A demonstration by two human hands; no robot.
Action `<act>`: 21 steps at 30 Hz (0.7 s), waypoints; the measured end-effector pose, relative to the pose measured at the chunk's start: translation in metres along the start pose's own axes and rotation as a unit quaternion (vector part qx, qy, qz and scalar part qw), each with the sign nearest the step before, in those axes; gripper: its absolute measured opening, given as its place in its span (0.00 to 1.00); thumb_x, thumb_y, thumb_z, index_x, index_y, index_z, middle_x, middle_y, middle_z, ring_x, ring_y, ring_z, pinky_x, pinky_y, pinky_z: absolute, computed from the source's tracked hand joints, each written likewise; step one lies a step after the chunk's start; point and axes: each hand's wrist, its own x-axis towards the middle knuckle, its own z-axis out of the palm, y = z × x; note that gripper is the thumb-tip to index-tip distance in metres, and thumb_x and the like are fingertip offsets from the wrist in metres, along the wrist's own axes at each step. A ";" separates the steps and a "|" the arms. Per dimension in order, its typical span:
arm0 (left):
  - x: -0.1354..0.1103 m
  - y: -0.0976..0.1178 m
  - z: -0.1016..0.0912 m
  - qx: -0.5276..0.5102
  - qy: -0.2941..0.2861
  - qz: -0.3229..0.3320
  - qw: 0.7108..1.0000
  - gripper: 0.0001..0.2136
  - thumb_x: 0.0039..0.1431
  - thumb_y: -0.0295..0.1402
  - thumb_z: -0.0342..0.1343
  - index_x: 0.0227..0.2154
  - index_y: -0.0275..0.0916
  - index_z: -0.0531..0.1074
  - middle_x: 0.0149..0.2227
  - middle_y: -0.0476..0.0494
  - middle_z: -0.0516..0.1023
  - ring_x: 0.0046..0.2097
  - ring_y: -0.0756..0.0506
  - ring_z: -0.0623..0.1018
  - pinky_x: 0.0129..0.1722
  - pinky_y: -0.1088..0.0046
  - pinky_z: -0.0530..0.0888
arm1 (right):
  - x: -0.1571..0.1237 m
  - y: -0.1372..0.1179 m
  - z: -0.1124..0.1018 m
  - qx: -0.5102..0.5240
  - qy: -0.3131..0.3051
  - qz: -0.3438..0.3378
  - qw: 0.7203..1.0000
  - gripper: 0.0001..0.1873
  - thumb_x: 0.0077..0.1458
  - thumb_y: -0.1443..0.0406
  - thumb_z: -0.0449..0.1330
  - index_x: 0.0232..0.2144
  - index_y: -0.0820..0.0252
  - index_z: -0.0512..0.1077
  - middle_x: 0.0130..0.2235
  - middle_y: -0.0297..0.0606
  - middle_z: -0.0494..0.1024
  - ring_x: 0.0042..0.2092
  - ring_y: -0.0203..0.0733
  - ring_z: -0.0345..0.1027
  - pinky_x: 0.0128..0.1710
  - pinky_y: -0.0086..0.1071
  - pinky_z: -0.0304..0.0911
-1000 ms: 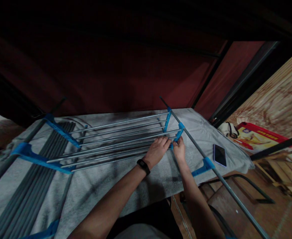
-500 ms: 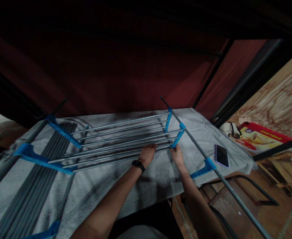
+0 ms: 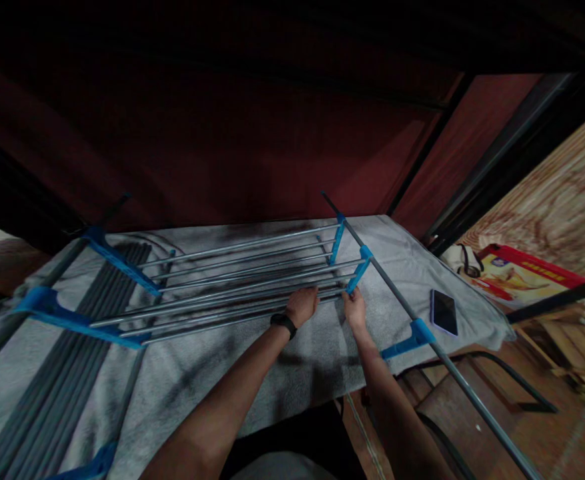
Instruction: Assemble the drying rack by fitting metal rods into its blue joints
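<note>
A drying rack of grey metal rods point(image 3: 232, 280) and blue plastic brackets lies on a grey towel-covered table point(image 3: 282, 373). My left hand point(image 3: 302, 305), with a black band on its wrist, is curled around the nearest rods close to their right end. My right hand point(image 3: 354, 308) grips the lower end of a blue bracket point(image 3: 358, 268) where those rods plug in. A long grey side pole point(image 3: 422, 340) runs diagonally past my right hand and off the table.
A dark phone point(image 3: 444, 312) lies on the towel at the right. Several loose grey rods point(image 3: 57, 380) lie at the left. A red box point(image 3: 517, 277) and wooden slats sit on the floor at the right. A dark red wall stands behind.
My left hand slid off the bracket and back along the rods, then curled round them. My right hand dropped slightly to the bracket's lower end.
</note>
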 end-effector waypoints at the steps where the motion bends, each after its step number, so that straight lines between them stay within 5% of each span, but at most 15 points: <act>1: 0.004 0.003 0.002 -0.005 -0.001 0.004 1.000 0.15 0.70 0.32 0.52 0.56 0.37 0.73 0.54 0.34 0.81 0.57 0.40 0.79 0.56 0.64 0.73 | 0.000 -0.001 0.000 -0.004 0.001 0.000 1.000 0.18 0.56 0.55 0.53 0.42 0.59 0.72 0.40 0.45 0.81 0.42 0.48 0.74 0.46 0.39 0.67; 10: 0.020 0.013 0.014 -0.059 0.035 -0.018 0.997 0.17 0.71 0.39 0.51 0.57 0.46 0.76 0.52 0.42 0.83 0.55 0.39 0.80 0.54 0.65 0.73 | 0.000 -0.008 -0.005 -0.043 -0.013 0.003 0.999 0.17 0.58 0.55 0.52 0.42 0.59 0.73 0.41 0.48 0.81 0.45 0.51 0.74 0.47 0.40 0.67; 21: 0.014 0.022 0.001 -0.058 0.042 -0.029 0.997 0.16 0.71 0.39 0.53 0.56 0.49 0.78 0.51 0.44 0.84 0.54 0.40 0.81 0.50 0.67 0.73 | 0.002 -0.016 -0.008 -0.074 -0.032 0.012 0.997 0.17 0.59 0.58 0.53 0.44 0.60 0.74 0.42 0.49 0.82 0.47 0.52 0.75 0.47 0.39 0.67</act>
